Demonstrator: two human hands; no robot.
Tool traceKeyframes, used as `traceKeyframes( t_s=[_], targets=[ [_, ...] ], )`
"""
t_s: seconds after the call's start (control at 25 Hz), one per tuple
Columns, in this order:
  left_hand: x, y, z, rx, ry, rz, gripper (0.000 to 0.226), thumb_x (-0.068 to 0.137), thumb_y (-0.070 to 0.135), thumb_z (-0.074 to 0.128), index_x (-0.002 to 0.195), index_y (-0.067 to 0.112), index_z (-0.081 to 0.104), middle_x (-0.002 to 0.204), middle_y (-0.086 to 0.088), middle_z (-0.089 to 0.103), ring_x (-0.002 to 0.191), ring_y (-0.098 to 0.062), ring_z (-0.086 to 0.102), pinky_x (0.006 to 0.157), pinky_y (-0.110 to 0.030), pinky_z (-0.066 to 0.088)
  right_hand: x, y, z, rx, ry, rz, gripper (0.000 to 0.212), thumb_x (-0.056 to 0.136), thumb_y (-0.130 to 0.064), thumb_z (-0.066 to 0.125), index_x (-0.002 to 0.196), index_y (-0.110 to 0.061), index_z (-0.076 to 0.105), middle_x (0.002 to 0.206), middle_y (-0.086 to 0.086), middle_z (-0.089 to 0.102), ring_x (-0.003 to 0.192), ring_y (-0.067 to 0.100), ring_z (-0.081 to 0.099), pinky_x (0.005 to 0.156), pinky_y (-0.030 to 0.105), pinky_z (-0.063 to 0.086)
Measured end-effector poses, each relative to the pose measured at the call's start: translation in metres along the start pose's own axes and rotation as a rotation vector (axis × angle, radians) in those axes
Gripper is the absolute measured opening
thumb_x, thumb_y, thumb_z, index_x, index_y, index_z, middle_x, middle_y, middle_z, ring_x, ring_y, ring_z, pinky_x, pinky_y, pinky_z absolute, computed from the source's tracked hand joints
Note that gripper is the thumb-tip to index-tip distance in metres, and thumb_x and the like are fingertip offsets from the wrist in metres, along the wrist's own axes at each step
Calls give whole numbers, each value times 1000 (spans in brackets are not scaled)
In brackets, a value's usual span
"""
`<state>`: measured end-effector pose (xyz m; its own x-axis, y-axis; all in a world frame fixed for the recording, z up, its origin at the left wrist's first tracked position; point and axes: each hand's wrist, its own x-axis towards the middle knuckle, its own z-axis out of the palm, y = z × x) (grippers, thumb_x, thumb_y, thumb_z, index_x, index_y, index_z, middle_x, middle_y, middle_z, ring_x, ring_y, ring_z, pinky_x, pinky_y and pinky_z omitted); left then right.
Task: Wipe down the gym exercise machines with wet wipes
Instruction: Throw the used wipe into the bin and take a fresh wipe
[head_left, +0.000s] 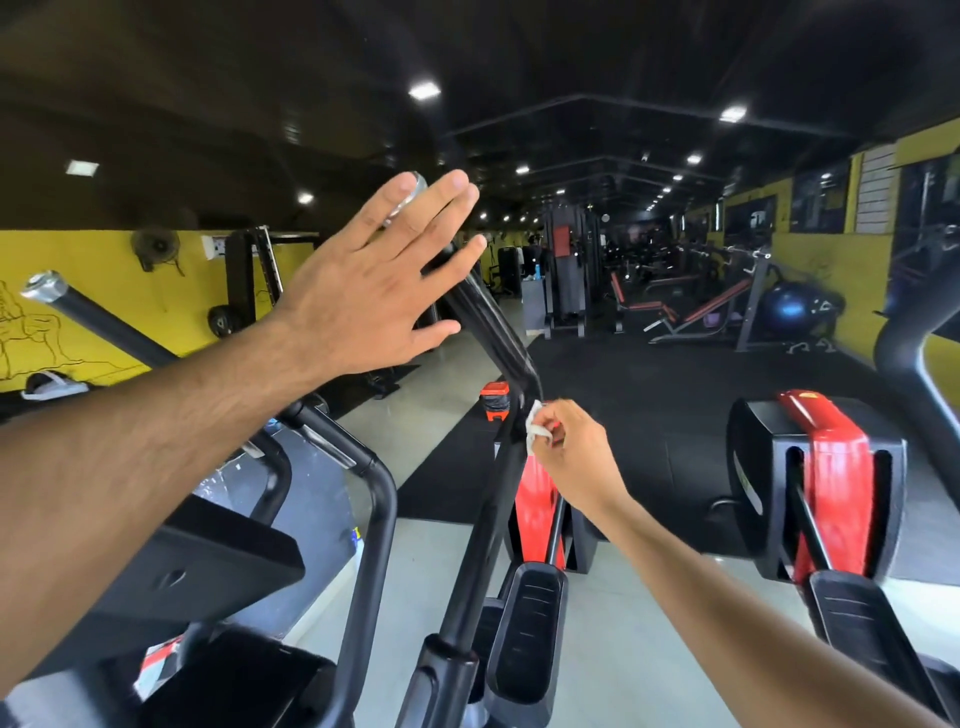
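I stand at a black and red elliptical machine (535, 512). Its right moving handle bar (493, 322) rises from the pedal area to a chrome end cap near the top. My left hand (379, 280) is open with fingers spread, in front of the bar's upper end; I cannot tell whether it touches the bar. My right hand (569, 449) pinches a crumpled white wet wipe (535, 428) against the bend of that bar, lower down.
The machine's left handle bar (104, 322) slants up at left. A second red and black elliptical (821, 483) stands at right. Black foot pedals (530, 634) lie below. Benches, racks and a blue exercise ball (789, 306) fill the far floor; yellow walls run along both sides.
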<state>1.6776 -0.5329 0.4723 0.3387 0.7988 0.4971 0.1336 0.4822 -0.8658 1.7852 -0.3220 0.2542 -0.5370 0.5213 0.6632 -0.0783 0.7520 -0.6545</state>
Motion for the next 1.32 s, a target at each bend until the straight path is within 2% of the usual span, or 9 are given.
traceKeyframes(
  t_s=[0.12, 0.28, 0.48, 0.6, 0.72, 0.88, 1.0, 1.12, 1.32],
  targets=[
    [-1, 1, 3, 21, 12, 36, 79, 106, 66, 19, 167, 16, 11, 173, -24, -4, 160, -42, -5, 128, -59, -3, 3, 2, -15, -11, -82, 64, 21, 87, -7, 66, 82, -27, 67, 85, -13, 69, 78, 1, 64, 71, 21, 50],
    [-1, -2, 4, 8, 5, 72, 74, 107, 63, 22, 167, 21, 15, 173, -20, -2, 160, -42, -5, 127, -61, -2, 38, -9, -32, 77, 162, 75, 19, 91, -8, 63, 88, -26, 66, 93, -10, 67, 85, 4, 64, 72, 16, 50],
    [-2, 0, 3, 27, -1, 68, 73, 107, 63, 18, 167, 22, 12, 173, -20, -2, 160, -42, -3, 127, -61, 0, 14, -8, 4, 113, 138, 100, 35, 82, 1, 65, 68, -30, 56, 86, -5, 60, 74, 3, 55, 70, 21, 42],
    [-1, 0, 2, 46, 4, 74, 73, 107, 63, 17, 167, 22, 13, 173, -21, 0, 160, -43, -1, 127, -61, 0, -12, 1, 12, 155, 54, 186, 27, 81, -2, 66, 74, -28, 65, 91, -9, 65, 84, 8, 62, 76, 32, 53],
    [-1, 3, 2, 52, -8, 71, 74, 106, 63, 20, 167, 21, 14, 173, -22, 0, 160, -43, -2, 126, -61, -3, -2, -5, -7, -80, 96, -208, 19, 87, -6, 69, 86, -25, 73, 97, -10, 60, 87, 11, 59, 70, 30, 53],
    [-4, -1, 6, 4, 8, 67, 74, 107, 61, 23, 167, 20, 14, 173, -22, -2, 160, -43, -6, 127, -62, -2, 57, -41, -25, -745, 176, -824, 25, 93, -10, 51, 90, -17, 75, 89, 1, 62, 67, 21, 57, 56, 30, 46],
    [-5, -1, 8, 19, 9, 72, 74, 107, 60, 23, 167, 19, 12, 173, -22, -3, 160, -42, -7, 128, -62, 1, 57, -47, -18, -1063, -20, -752, 14, 77, -6, 61, 78, -15, 71, 72, 1, 61, 46, 21, 58, 44, 27, 38],
    [-6, 0, 9, 7, 5, 72, 74, 107, 60, 23, 167, 18, 10, 173, -22, -4, 160, -42, -8, 127, -63, 3, 40, -31, -17, -1058, -154, -587, 14, 73, -17, 77, 87, -16, 73, 60, -4, 61, 42, 22, 59, 42, 23, 25],
    [-5, 2, 8, -63, -9, 56, 75, 106, 60, 22, 166, 17, 10, 172, -24, -5, 159, -43, -8, 127, -64, -1, 18, -15, -6, -707, -374, -519, 22, 102, -23, 58, 120, -18, 70, 103, 2, 70, 78, 31, 70, 57, 38, 54]
  ],
)
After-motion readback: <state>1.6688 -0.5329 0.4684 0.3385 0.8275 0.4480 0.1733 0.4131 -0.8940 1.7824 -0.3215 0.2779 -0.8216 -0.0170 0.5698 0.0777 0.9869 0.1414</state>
